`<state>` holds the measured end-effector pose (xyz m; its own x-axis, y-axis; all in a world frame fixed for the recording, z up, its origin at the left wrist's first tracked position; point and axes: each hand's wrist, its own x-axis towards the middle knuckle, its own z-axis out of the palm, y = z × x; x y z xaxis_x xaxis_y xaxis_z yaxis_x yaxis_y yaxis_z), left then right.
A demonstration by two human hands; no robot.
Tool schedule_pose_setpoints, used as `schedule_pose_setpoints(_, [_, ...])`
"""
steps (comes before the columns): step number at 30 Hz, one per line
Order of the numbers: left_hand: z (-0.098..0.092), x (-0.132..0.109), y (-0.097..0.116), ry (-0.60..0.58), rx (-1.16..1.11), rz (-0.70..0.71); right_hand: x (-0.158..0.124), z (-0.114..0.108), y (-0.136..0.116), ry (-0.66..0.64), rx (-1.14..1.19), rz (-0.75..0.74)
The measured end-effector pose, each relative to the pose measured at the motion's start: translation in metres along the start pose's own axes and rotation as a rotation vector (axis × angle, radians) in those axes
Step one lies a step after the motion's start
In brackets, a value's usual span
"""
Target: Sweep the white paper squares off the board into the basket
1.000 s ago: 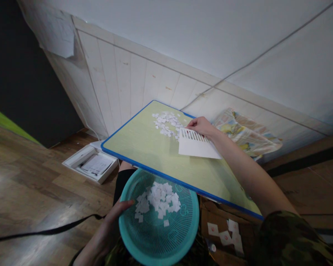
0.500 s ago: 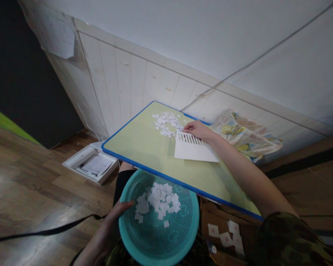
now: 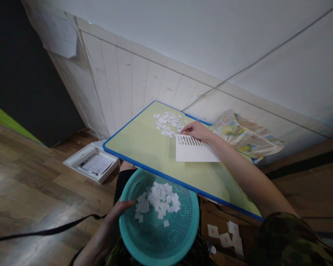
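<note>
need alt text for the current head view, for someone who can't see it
A right hand holds a slotted white card at a green table, beside scattered white bits, while the left hand grips a teal basket of white squares. An open box sits on the floor at left.

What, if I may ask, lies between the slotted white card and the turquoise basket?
In the head view, green tabletop and its blue edge lie between the card and the basket.
</note>
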<state>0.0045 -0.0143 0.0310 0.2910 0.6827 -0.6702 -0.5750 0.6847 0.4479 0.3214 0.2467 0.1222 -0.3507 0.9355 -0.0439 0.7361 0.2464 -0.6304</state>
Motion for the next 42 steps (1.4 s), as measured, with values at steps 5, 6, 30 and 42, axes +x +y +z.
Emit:
schedule_pose_setpoints(5, [0.001,-0.001,0.001,-0.003,-0.002,-0.014,0.000,0.000,-0.002,0.014,0.009,0.067])
schedule_pose_setpoints(6, [0.001,-0.001,0.001,-0.007,-0.005,-0.015,0.000,0.000,-0.003,0.011,0.028,0.083])
schedule_pose_setpoints(30, [-0.001,0.000,0.002,-0.027,0.002,-0.010,0.031,0.024,-0.038,0.065,-0.138,-0.106])
schedule_pose_setpoints(42, [0.000,-0.004,0.009,-0.029,-0.009,0.017,0.087,0.059,-0.062,0.004,-0.392,-0.142])
